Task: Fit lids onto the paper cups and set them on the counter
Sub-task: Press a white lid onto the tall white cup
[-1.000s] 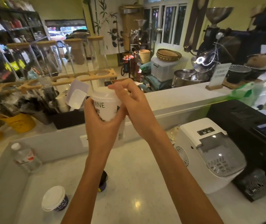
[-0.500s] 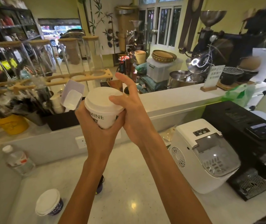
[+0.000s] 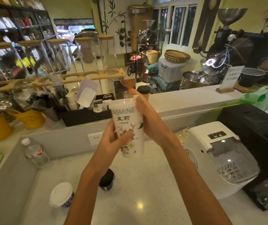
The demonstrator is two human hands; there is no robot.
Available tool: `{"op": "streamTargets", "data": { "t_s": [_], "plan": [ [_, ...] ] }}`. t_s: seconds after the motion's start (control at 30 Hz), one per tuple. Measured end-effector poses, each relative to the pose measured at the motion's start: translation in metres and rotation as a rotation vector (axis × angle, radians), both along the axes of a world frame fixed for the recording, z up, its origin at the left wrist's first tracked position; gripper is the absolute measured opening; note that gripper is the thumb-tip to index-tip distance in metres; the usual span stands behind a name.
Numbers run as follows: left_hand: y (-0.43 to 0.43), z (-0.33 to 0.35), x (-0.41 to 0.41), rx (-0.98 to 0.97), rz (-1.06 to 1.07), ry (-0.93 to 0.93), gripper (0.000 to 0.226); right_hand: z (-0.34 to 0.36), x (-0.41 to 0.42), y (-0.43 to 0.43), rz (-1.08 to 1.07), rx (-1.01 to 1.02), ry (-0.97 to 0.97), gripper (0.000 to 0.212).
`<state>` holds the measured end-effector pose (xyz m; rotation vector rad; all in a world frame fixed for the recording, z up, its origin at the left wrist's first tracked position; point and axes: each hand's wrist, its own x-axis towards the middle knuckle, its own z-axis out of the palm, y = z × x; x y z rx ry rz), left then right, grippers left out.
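A tall white paper cup (image 3: 129, 127) printed with JASMINE and green flowers is held upright in the air above the lower counter (image 3: 154, 184). A white lid (image 3: 121, 101) sits on its rim. My left hand (image 3: 112, 142) grips the cup's lower half from the left. My right hand (image 3: 147, 117) wraps the upper right side, fingers at the lid's edge. A short lidded cup (image 3: 61, 194) stands on the lower counter at the left. A dark-lidded cup (image 3: 107, 177) shows partly behind my left forearm. Another cup with a black lid (image 3: 143, 90) stands on the raised counter (image 3: 186, 96).
A water bottle (image 3: 35, 152) stands at the left corner. A white ice maker (image 3: 219, 153) and a black machine (image 3: 253, 135) fill the right side. A black organiser (image 3: 84, 116) with scoops, yellow buckets (image 3: 30, 119) and glass jars line the raised counter's left.
The cup went from tilted toward me, lid top showing, to upright with its printed side facing me. My right hand slid from on top of the lid to the cup's right side.
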<state>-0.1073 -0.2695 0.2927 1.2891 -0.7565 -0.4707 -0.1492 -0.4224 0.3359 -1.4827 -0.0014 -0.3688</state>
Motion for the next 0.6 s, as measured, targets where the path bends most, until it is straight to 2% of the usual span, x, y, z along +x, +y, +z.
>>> {"op": "streamTargets", "data": {
  "t_s": [0.1,0.17,0.2,0.27,0.37,0.47,0.6],
  "plan": [
    [-0.004,-0.008,-0.004,0.128,0.205,-0.013,0.077,-0.020,0.004,0.000,-0.109,-0.097,0.100,0.057],
    [-0.010,-0.013,-0.007,0.182,0.332,-0.062,0.085,-0.032,0.007,0.000,-0.118,-0.104,0.181,0.073],
    [-0.012,-0.015,-0.008,0.187,0.344,-0.070,0.085,-0.037,0.008,-0.002,-0.110,-0.092,0.196,0.077],
    [-0.015,-0.021,-0.010,0.172,0.325,-0.055,0.084,-0.042,0.011,-0.005,-0.092,-0.019,0.188,0.072],
    [-0.017,-0.022,-0.006,0.104,0.270,0.048,0.070,-0.043,0.013,-0.014,-0.068,0.094,0.191,0.067],
    [-0.022,-0.021,-0.002,0.086,0.257,0.106,0.066,-0.046,0.016,-0.023,-0.040,0.115,0.200,0.070],
    [-0.034,-0.018,0.004,0.071,0.264,0.140,0.065,-0.050,0.022,-0.036,0.002,0.118,0.215,0.061]
  ]
}}
